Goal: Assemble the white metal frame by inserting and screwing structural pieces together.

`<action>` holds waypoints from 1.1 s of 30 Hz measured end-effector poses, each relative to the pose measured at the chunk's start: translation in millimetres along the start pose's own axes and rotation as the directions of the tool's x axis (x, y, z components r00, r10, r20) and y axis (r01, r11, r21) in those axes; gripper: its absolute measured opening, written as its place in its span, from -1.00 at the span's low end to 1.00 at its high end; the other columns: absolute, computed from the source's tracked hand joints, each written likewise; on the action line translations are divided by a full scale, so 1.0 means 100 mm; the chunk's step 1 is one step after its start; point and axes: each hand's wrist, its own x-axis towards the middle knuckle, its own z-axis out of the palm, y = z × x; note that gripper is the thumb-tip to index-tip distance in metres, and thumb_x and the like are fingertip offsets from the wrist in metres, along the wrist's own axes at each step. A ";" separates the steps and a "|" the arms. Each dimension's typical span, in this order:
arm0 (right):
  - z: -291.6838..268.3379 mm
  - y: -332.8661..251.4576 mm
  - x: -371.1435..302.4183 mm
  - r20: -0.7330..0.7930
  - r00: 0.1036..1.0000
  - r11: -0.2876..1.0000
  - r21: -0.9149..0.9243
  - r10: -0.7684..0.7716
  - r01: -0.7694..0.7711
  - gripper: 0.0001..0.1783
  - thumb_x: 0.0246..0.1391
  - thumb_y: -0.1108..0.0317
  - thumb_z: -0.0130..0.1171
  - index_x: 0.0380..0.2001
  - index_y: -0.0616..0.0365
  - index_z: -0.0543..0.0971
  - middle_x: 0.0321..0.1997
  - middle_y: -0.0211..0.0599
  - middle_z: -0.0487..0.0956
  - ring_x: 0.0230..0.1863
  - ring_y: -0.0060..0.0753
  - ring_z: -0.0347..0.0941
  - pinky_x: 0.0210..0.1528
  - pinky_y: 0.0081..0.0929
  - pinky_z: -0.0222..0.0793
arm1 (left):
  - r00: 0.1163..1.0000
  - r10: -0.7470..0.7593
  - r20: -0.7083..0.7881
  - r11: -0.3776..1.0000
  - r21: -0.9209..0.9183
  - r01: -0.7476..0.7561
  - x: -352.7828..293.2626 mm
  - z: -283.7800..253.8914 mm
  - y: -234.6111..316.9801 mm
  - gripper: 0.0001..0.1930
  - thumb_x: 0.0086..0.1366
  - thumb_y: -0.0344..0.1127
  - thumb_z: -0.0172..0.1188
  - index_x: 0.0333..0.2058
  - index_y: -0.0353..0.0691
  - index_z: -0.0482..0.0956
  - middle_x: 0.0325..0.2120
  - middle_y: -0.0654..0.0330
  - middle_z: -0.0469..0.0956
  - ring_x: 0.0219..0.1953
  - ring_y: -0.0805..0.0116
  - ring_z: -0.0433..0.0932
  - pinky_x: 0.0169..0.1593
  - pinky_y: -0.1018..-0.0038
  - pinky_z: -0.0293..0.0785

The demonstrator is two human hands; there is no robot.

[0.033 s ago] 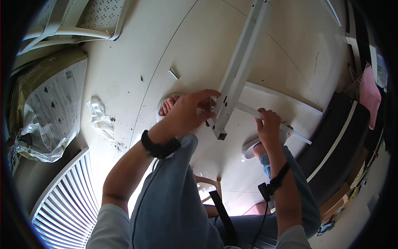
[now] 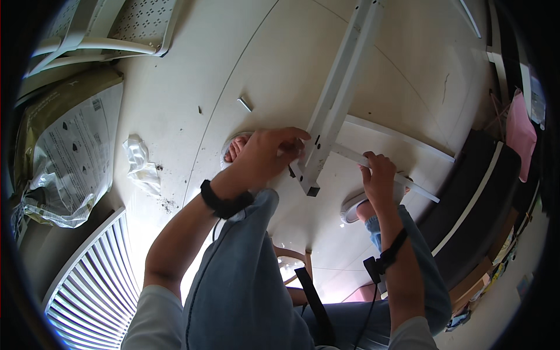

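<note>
A long white square metal beam point(image 2: 343, 93) runs from the top of the view toward me, its near end capped in black. Against the left side of that near end is my left hand point(image 2: 271, 153), thumb and fingers bent together at the beam's holes. What they pinch, if anything, is blurred and hidden. A small dark piece point(image 2: 292, 172) shows just under these fingers. A thinner white bar point(image 2: 421, 189) extends from the beam to the right. My right hand point(image 2: 380, 175) is closed around this bar.
On the floor lie a short metal piece point(image 2: 244, 104), a crumpled clear plastic bag point(image 2: 140, 164) and a white strip point(image 2: 402, 138). A large plastic package point(image 2: 76, 146) and a white chair point(image 2: 105, 44) stand left. A dark padded piece point(image 2: 475, 192) is right.
The fingers of my left hand have shifted slightly at the beam and are blurred. My right hand, the bar and the beam stay put.
</note>
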 end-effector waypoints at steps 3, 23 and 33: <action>-0.03 -0.03 0.03 -0.024 1.000 1.000 0.004 -0.014 0.014 -0.70 0.09 0.28 0.22 -0.09 0.01 0.50 -0.29 -0.20 0.46 -0.17 -0.03 0.39 -0.08 -0.05 0.22 | 0.997 -0.062 -0.048 0.980 0.189 0.070 0.20 -0.08 0.07 -0.67 0.20 -0.39 0.32 -0.05 -0.25 0.55 -0.25 0.01 0.63 -0.26 0.30 0.68 -0.14 0.47 0.56; 0.02 0.00 0.00 -0.003 1.000 0.999 0.042 0.023 -0.023 -0.64 0.05 0.29 0.28 -0.06 -0.04 0.50 -0.29 -0.24 0.45 -0.15 -0.07 0.39 0.00 -0.08 0.22 | 0.982 0.125 -0.143 0.989 0.092 -0.113 0.08 -0.01 0.19 -0.66 0.33 -0.51 -0.05 0.04 -0.31 0.55 -0.25 0.08 0.64 -0.20 0.46 0.58 -0.16 0.55 0.49; 0.00 0.03 0.00 -0.039 0.999 0.999 0.035 -0.017 0.018 -0.62 0.05 0.29 0.28 -0.04 -0.04 0.49 -0.29 -0.25 0.44 -0.15 -0.08 0.38 -0.01 -0.09 0.21 | 0.916 -0.278 -0.290 0.888 0.286 0.360 -0.04 0.17 0.01 -0.45 0.04 -0.63 0.01 0.08 -0.25 0.27 -0.44 -0.03 0.65 -0.29 -0.09 0.65 -0.11 0.15 0.51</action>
